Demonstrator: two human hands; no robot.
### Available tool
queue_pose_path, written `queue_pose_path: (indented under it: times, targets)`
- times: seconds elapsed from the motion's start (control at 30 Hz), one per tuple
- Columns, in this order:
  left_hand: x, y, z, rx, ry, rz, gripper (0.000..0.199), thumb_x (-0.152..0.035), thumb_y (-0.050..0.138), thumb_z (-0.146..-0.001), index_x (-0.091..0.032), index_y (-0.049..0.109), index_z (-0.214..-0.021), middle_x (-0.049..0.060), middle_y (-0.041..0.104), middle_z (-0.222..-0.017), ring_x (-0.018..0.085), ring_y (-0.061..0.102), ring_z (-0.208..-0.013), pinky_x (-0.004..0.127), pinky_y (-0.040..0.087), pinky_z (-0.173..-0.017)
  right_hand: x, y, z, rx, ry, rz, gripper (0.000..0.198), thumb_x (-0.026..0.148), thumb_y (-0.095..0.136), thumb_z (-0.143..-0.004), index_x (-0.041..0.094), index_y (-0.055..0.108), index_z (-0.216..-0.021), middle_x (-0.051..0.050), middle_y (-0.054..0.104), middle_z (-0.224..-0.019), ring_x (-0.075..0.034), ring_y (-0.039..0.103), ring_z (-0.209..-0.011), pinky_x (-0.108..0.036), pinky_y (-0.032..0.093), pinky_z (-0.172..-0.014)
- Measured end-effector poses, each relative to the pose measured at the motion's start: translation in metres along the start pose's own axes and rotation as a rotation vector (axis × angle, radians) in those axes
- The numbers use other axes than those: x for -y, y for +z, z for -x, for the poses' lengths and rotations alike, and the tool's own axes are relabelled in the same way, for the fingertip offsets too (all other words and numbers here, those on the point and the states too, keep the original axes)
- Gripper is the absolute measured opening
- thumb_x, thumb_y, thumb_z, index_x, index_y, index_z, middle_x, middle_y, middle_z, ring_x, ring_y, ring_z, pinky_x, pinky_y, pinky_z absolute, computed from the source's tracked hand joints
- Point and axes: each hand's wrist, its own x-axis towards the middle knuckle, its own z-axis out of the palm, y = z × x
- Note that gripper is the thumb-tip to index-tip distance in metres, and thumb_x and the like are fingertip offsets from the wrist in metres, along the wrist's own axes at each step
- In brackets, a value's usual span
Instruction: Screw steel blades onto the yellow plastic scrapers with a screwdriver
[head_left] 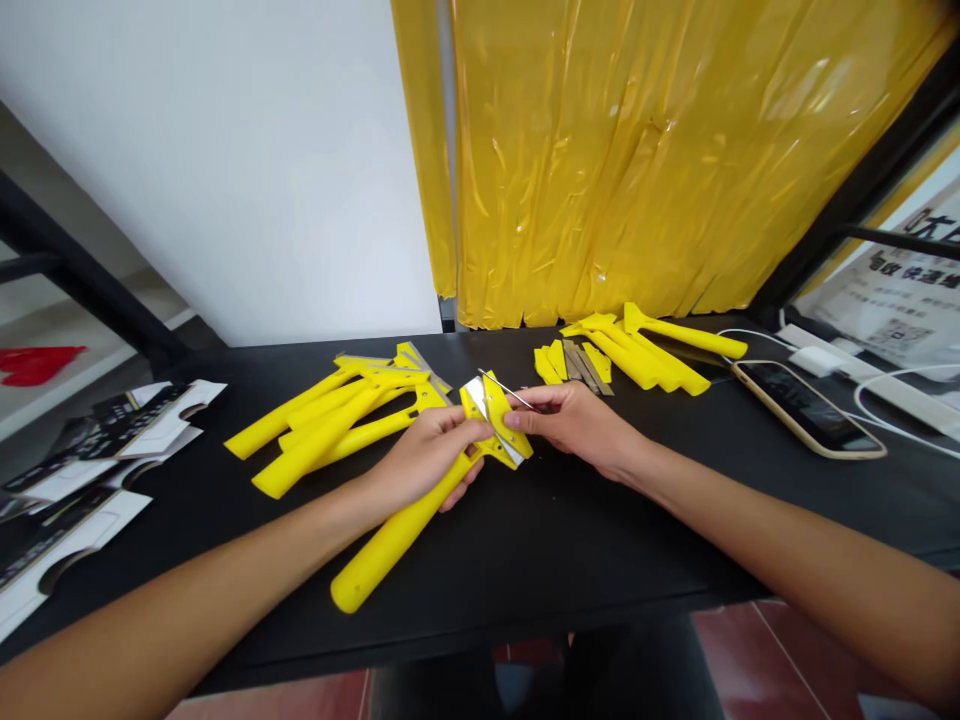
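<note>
My left hand (435,450) is closed around the neck of a yellow scraper (394,545), its thumb on the head. The scraper's long handle slants down toward the front of the table. A shiny metal blade (480,405) lies across the head. At the head's right side, my right hand (570,420) pinches a yellow cover plate (504,408), which lies over part of the blade. A thin metal piece (510,391) juts from the right fingers; its kind is unclear. To the left lies a pile of yellow scrapers (330,410) with metal edges.
Several yellow scraper handles (637,350) lie at the back right, beside small yellow plates (551,362) and dull metal strips (587,368). A phone (810,405), white cables and a power strip (877,375) are at the right. Printed cards (105,470) are piled at the left.
</note>
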Motion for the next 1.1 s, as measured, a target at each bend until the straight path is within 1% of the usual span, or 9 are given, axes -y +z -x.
queue_pose_path:
  times: [0.13,0.2,0.27,0.37,0.57,0.7,0.93,1.03,1.1]
  targets:
    - [0.001,-0.001,-0.001,0.001,0.016,0.066,0.028,-0.035,0.049,-0.093,-0.017,0.054,-0.073,-0.003,0.054,-0.053,0.011,0.049,-0.030,0.021,0.032,-0.029,-0.002,0.001,-0.001,0.022,-0.069,0.009,0.034,0.046,0.080,-0.074,0.024,0.080,-0.100,0.000,0.068,-0.078,-0.015,0.057,-0.074,-0.028,0.047,-0.068]
    - [0.003,-0.002,-0.003,0.027,0.031,0.079,0.035,-0.038,0.044,-0.095,-0.016,0.054,-0.070,-0.001,0.055,-0.055,0.011,0.049,-0.030,0.022,0.032,-0.030,-0.003,0.001,-0.002,0.042,-0.118,0.021,0.033,0.046,0.079,-0.075,0.024,0.079,-0.101,-0.001,0.072,-0.089,-0.017,0.061,-0.084,-0.030,0.049,-0.077]
    - [0.006,-0.003,-0.004,0.058,0.038,0.073,0.045,-0.043,0.038,-0.097,-0.015,0.056,-0.068,0.001,0.055,-0.055,0.011,0.049,-0.030,0.022,0.032,-0.031,-0.004,0.002,-0.002,0.056,-0.147,0.051,0.033,0.045,0.078,-0.076,0.024,0.079,-0.102,-0.001,0.074,-0.092,-0.018,0.063,-0.087,-0.031,0.049,-0.080]
    - [0.008,-0.004,-0.005,0.075,0.053,0.055,0.051,-0.046,0.033,-0.099,-0.014,0.056,-0.066,0.001,0.055,-0.055,0.010,0.049,-0.031,0.022,0.033,-0.033,-0.004,0.003,-0.002,0.063,-0.166,0.103,0.033,0.044,0.077,-0.078,0.023,0.079,-0.103,-0.001,0.075,-0.095,-0.019,0.065,-0.088,-0.032,0.050,-0.082]
    - [0.008,-0.004,-0.003,0.076,0.049,0.072,0.031,-0.033,0.042,-0.092,-0.016,0.055,-0.070,0.000,0.056,-0.058,0.010,0.048,-0.031,0.022,0.033,-0.031,-0.010,0.003,-0.002,0.061,-0.208,0.159,0.034,0.043,0.077,-0.080,0.026,0.078,-0.109,-0.002,0.077,-0.103,-0.022,0.068,-0.094,-0.036,0.052,-0.086]
    - [0.007,-0.004,-0.004,0.098,0.061,0.078,0.031,-0.031,0.041,-0.091,-0.016,0.055,-0.069,0.000,0.056,-0.058,0.010,0.048,-0.032,0.021,0.033,-0.031,-0.013,0.003,-0.001,0.000,-0.263,0.258,0.034,0.042,0.076,-0.081,0.030,0.077,-0.113,-0.002,0.077,-0.111,-0.025,0.070,-0.099,-0.039,0.054,-0.089]
    - [0.003,-0.005,-0.003,0.098,0.011,0.072,0.037,-0.033,0.037,-0.091,-0.015,0.055,-0.064,0.001,0.055,-0.055,0.010,0.047,-0.031,0.021,0.031,-0.032,-0.010,0.006,0.004,-0.028,-0.380,0.460,0.034,0.041,0.068,-0.090,0.034,0.072,-0.123,-0.002,0.076,-0.115,-0.028,0.071,-0.102,-0.039,0.054,-0.090]
    - [0.002,-0.005,-0.002,0.087,0.006,0.038,0.039,-0.039,0.044,-0.094,-0.016,0.055,-0.065,0.000,0.053,-0.054,0.009,0.047,-0.031,0.020,0.031,-0.032,-0.010,0.006,0.004,-0.037,-0.384,0.505,0.034,0.041,0.069,-0.089,0.033,0.073,-0.122,-0.003,0.077,-0.111,-0.028,0.072,-0.097,-0.038,0.054,-0.086]
    - [0.002,-0.005,-0.002,0.088,0.021,-0.013,0.042,-0.046,0.050,-0.095,-0.016,0.054,-0.065,-0.003,0.051,-0.052,0.008,0.046,-0.031,0.020,0.031,-0.032,-0.010,0.006,0.004,-0.019,-0.361,0.478,0.033,0.042,0.070,-0.088,0.032,0.074,-0.119,-0.002,0.078,-0.107,-0.027,0.072,-0.095,-0.037,0.054,-0.085]
